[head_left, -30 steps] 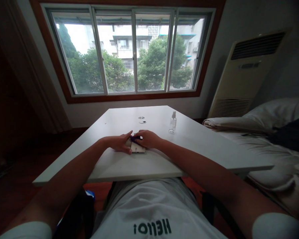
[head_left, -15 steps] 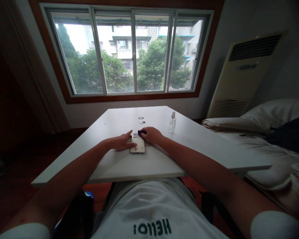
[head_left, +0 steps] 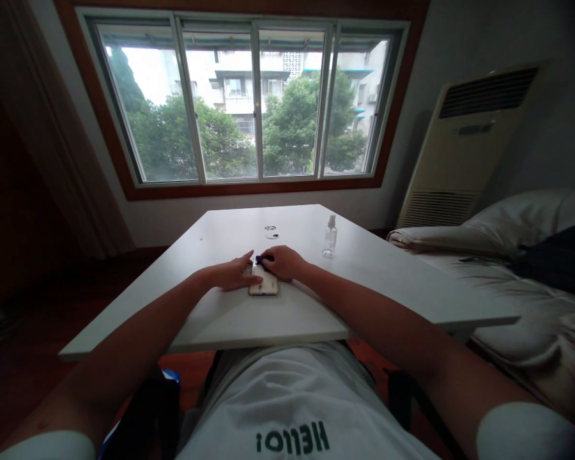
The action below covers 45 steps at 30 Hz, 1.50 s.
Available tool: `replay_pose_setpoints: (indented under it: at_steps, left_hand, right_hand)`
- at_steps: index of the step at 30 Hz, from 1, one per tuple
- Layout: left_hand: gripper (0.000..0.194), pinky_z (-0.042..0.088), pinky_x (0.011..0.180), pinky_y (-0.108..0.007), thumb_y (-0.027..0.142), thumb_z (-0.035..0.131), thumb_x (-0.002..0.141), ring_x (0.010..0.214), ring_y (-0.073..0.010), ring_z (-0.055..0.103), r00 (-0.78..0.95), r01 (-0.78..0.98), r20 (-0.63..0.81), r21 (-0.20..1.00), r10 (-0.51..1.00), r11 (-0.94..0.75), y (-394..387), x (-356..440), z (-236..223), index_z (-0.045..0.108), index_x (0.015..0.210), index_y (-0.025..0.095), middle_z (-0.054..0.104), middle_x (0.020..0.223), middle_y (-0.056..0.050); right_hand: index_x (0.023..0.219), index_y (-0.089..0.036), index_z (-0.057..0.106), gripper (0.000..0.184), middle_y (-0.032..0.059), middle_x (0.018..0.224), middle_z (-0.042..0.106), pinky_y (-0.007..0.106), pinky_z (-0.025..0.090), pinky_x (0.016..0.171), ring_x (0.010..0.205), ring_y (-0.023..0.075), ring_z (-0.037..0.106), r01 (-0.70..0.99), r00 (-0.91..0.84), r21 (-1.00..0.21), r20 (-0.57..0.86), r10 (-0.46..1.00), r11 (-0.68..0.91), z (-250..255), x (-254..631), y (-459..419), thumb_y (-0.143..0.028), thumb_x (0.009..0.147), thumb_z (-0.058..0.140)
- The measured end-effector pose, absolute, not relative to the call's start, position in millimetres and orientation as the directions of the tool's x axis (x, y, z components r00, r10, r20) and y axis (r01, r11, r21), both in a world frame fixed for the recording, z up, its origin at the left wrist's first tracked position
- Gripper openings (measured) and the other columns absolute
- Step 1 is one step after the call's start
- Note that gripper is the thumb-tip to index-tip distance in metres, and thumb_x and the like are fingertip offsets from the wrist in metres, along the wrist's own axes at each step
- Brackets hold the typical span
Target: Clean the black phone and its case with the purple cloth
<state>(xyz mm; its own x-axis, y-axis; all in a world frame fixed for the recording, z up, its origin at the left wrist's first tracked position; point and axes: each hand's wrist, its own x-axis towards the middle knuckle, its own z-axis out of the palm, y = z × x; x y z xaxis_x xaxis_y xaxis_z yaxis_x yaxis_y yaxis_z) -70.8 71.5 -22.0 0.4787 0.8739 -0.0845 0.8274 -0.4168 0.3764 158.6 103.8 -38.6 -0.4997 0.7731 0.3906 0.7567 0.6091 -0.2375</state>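
A pale gold smartphone (head_left: 264, 286) lies back side up on the white table (head_left: 220, 313). My left hand (head_left: 232, 273) steadies its left edge, the thumb resting across the back and the index finger pointing away from me. Pinched in my right hand (head_left: 283, 262) is a small dark purple cloth (head_left: 259, 259), pressed against the camera end of the phone. My right fingers cover most of the cloth and the phone's upper right part. Something flat shows only in part under my right hand; I cannot tell what it is.
A clear spray bottle (head_left: 329, 237) stands upright to the right of my hands. Farther back, the tabletop has a round cable-hole cover (head_left: 271, 236). To the right are a cream sofa (head_left: 460, 255) and a standing air conditioner (head_left: 469, 140). A window is straight ahead.
My right hand has slid left with the cloth, from the phone's upper right corner across the camera area. My left hand and the phone stay nearly where they were.
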Motion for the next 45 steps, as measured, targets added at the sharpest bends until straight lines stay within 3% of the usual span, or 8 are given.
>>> replay_pose_setpoints:
  at_steps: [3,21,25,29,32,38,41,45]
  left_hand:
    - [0.121,0.033,0.117,-0.043,0.078,0.06,0.079,0.142,-0.0337,0.042,0.469,0.836,-0.11,0.375,0.876,-0.4,69,-68,-19,-0.001,0.163,0.016,0.039,0.158,-0.019]
    - [0.125,0.031,0.118,-0.041,0.08,0.06,0.077,0.145,-0.0349,0.037,0.456,0.839,-0.121,0.39,0.882,-0.38,64,-66,-15,0.0,0.164,0.013,0.035,0.16,-0.02]
    - [0.125,0.032,0.116,-0.042,0.082,0.061,0.075,0.144,-0.0355,0.039,0.442,0.846,-0.119,0.383,0.889,-0.37,64,-66,-15,0.002,0.164,0.015,0.037,0.159,-0.019]
    - [0.128,0.032,0.116,-0.043,0.083,0.061,0.074,0.144,-0.0363,0.039,0.438,0.853,-0.128,0.372,0.89,-0.367,63,-65,-14,0.001,0.164,0.014,0.036,0.159,-0.021]
    - [0.129,0.032,0.116,-0.043,0.083,0.062,0.074,0.143,-0.0363,0.04,0.442,0.851,-0.136,0.374,0.887,-0.367,61,-63,-12,0.001,0.163,0.012,0.037,0.159,-0.022]
    - [0.126,0.032,0.116,-0.043,0.081,0.063,0.075,0.145,-0.0363,0.037,0.458,0.837,-0.127,0.394,0.88,-0.379,63,-65,-13,0.002,0.164,0.014,0.035,0.161,-0.02]
    - [0.127,0.033,0.116,-0.043,0.081,0.063,0.075,0.144,-0.0366,0.039,0.455,0.839,-0.124,0.393,0.882,-0.377,64,-66,-15,0.002,0.164,0.014,0.035,0.16,-0.02]
    - [0.127,0.033,0.115,-0.043,0.082,0.063,0.073,0.144,-0.0371,0.039,0.447,0.848,-0.122,0.373,0.886,-0.377,65,-67,-15,0.003,0.164,0.015,0.036,0.16,-0.02]
  right_hand:
    - [0.116,-0.022,0.076,0.033,0.0092,0.112,0.075,0.03,0.046,0.08,0.1,0.024,0.067,0.781,-0.452,-0.252,0.402,0.796,0.571,-38,162,105,-0.036,0.096,0.055]
    - [0.109,-0.023,0.079,0.027,0.0043,0.101,0.076,0.025,0.046,0.076,0.086,0.0174,0.066,0.657,-0.489,-0.447,0.36,0.794,0.608,-41,191,116,-0.033,0.087,0.068]
    - [0.111,-0.02,0.077,0.033,0.0015,0.082,0.073,0.022,0.043,0.059,0.06,0.0102,0.057,0.459,-0.675,-0.681,0.151,0.723,0.571,-33,196,106,-0.039,0.085,0.071]
    - [0.113,-0.016,0.075,0.047,0.0019,0.077,0.07,0.022,0.042,0.055,0.057,0.0089,0.054,0.325,-0.85,-0.838,-0.057,0.523,0.438,-24,205,99,-0.045,0.076,0.079]
    - [0.118,-0.017,0.075,0.049,0.0036,0.082,0.073,0.022,0.043,0.057,0.057,0.0091,0.055,0.349,-0.839,-0.83,-0.07,0.54,0.434,-26,209,106,-0.045,0.077,0.079]
    - [0.114,-0.021,0.078,0.03,0.0056,0.106,0.076,0.025,0.046,0.082,0.088,0.0173,0.065,0.592,-0.493,-0.549,0.333,0.804,0.59,-43,202,125,-0.03,0.086,0.07]
    - [0.113,-0.022,0.078,0.029,0.0048,0.104,0.076,0.025,0.046,0.079,0.085,0.0161,0.064,0.56,-0.537,-0.566,0.308,0.785,0.605,-41,198,118,-0.03,0.086,0.07]
    - [0.116,-0.021,0.077,0.041,0.0026,0.085,0.074,0.022,0.043,0.062,0.065,0.0107,0.057,0.385,-0.747,-0.76,0.075,0.661,0.523,-29,200,102,-0.042,0.081,0.075]
